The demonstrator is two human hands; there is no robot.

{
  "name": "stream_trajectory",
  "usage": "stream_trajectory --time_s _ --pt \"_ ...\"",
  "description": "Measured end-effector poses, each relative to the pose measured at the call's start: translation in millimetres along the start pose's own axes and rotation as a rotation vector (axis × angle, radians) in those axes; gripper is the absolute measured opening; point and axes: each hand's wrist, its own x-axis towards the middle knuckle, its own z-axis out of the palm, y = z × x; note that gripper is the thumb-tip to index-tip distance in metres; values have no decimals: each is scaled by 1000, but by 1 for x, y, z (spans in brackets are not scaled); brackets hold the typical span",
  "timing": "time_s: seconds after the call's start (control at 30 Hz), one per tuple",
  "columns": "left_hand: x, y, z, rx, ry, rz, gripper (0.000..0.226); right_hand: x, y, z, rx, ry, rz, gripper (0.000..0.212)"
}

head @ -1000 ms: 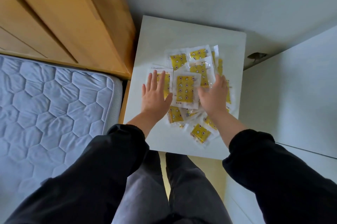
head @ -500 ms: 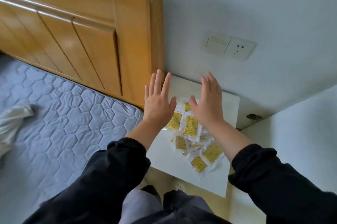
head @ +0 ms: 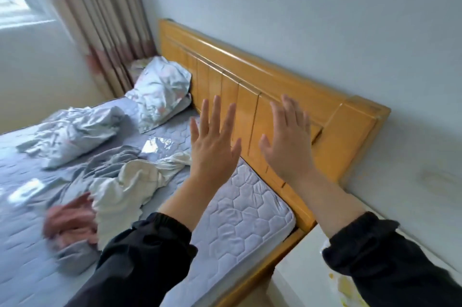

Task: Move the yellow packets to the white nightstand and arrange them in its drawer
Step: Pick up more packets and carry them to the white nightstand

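Head view, hands: I see my left hand and right hand raised side by side before the wooden headboard, fingers straight and spread, the two apart, neither holding anything.
Head view, packets: only a sliver of the yellow packets shows. It lies on the white nightstand at near right, partly under my right sleeve.
Progress: I judge that the packets have reached the nightstand top. The drawer is out of view, so I take the arranging as not yet done.
Count: two hands of mine; one nightstand; packets too hidden to count; one pillow at far left; one white cloth on the mattress; one blurred hand at near left.
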Motion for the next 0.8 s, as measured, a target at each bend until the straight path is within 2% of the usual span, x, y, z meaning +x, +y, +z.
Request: stream_trajectory --time_s 0.27,0.43,0.8 --pt "-99 -225 -161 369 122 -226 70 11 -280 46 177 58 -275 69" --pt "-184 -342 -257 517 143 -401 67 -8 -454 69 286 29 -405 62" --pt "-376 -482 -416 700 221 -722 67 -112 -743 83 479 -122 -725 66"
